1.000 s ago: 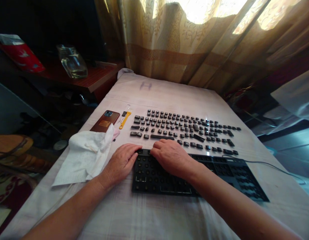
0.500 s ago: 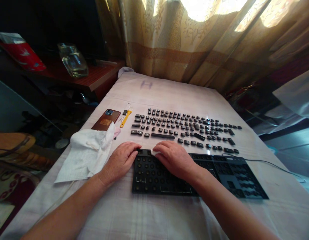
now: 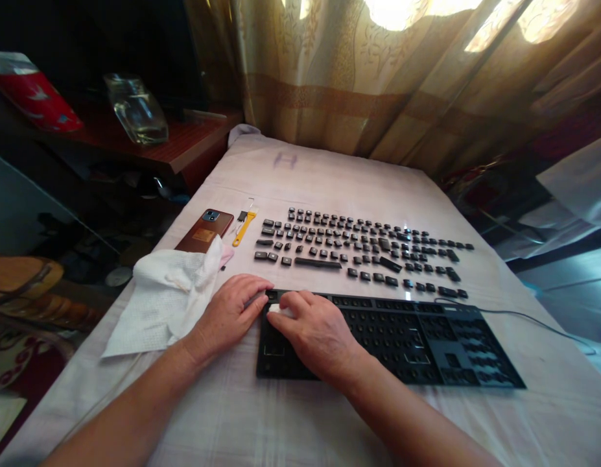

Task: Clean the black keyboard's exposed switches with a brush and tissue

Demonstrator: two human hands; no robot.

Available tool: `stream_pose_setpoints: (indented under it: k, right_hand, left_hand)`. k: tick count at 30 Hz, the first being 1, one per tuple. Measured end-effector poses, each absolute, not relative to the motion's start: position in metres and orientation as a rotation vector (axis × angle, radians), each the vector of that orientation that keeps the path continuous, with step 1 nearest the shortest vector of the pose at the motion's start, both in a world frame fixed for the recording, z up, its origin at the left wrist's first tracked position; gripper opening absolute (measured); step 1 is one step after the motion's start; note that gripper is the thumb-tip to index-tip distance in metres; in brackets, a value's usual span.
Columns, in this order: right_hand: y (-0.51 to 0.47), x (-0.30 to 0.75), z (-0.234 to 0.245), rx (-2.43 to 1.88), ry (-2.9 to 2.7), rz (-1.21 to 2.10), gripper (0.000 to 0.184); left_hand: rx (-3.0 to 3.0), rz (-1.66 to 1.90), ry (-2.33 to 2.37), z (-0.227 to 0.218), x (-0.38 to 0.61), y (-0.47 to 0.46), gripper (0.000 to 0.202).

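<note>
A black computer keyboard (image 3: 384, 336) with its keycaps off lies in front of me, its bare switch posts showing. My left hand (image 3: 236, 303) grips its upper left corner between thumb and fingers. Over the left part of the keyboard, my right hand (image 3: 316, 332) is closed around a small wad of white tissue (image 3: 281, 310), pressed to the upper left keys area. Part of the wad is hidden by the fingers. Beyond the keyboard, many loose black keycaps lie in rows, with the long spacebar keycap (image 3: 318, 263) at the near side.
On the left of the sheet lie a crumpled white paper towel (image 3: 164, 301), a brown phone (image 3: 206, 231) and a yellow-handled tool (image 3: 244, 229). A cable (image 3: 518, 315) runs off right. A glass jar (image 3: 137, 110) and a red container (image 3: 35, 94) stand on the side table.
My right hand has moved left and slightly nearer with the white tissue, to the keyboard's left end. My left hand stays at the corner. The view has shifted slightly.
</note>
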State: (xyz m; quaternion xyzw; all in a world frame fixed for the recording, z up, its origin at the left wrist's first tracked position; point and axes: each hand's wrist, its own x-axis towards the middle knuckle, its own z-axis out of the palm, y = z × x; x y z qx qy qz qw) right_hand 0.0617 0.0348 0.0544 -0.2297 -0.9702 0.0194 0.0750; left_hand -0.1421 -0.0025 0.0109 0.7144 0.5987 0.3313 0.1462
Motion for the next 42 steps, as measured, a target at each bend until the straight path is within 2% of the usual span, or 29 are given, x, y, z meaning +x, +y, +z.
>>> stream_pose_setpoints:
  k: [15, 24, 35, 42]
  right_hand:
    - [0.025, 0.061, 0.065, -0.980, -2.983, 0.170, 0.016]
    - [0.035, 0.096, 0.061, -0.906, -2.571, 0.221, 0.028]
    - [0.022, 0.059, 0.046, -0.882, -2.738, -0.081, 0.005]
    - [0.023, 0.061, 0.063, -0.893, -2.897, 0.065, 0.012]
  left_hand:
    - [2.075, 0.907, 1.731, 0.012, -0.138, -0.005, 0.024]
    - [2.026, 0.901, 1.752, 0.013, -0.137, -0.005, 0.022]
    - [1.996, 0.888, 1.774, 0.011, -0.136, -0.006, 0.019]
    - [1.997, 0.878, 1.774, 0.012, -0.136, -0.006, 0.019]
